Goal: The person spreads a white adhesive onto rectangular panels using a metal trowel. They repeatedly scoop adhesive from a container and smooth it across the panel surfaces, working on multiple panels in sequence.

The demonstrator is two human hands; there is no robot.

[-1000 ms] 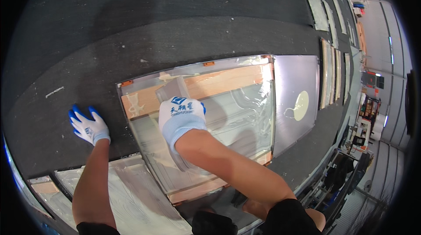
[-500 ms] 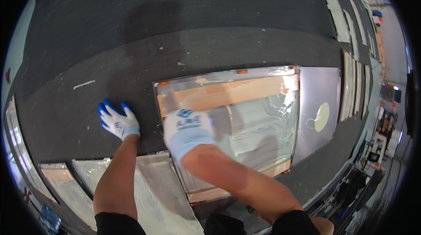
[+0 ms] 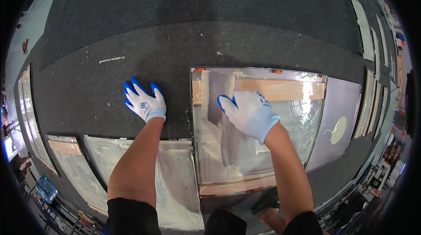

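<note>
My left hand (image 3: 146, 102), in a white glove with blue fingertips, lies flat with fingers spread on the dark grey felt-like surface (image 3: 109, 90). My right hand (image 3: 250, 114), gloved the same way, is closed on a wide flat scraper (image 3: 220, 91). The scraper's pale, smeared edge rests near the upper left corner of a rectangular panel (image 3: 280, 154). A wet, cream-coloured coating with streaks covers much of that panel. Tan strips (image 3: 302, 92) run along its upper and lower edges. My right fingers hide the scraper's grip.
Right of the panel lies a smooth grey sheet (image 3: 324, 116) with a round pale puddle (image 3: 338, 130). Coated panels (image 3: 175, 178) stretch along the near left. Narrow strips (image 3: 367, 103) line the far right. A blue water bottle (image 3: 46, 190) stands beyond the left edge.
My right hand has swept from the panel's lower left to face left across it, and the scraper now shows at the upper left. The view has shifted; my left hand still lies spread.
</note>
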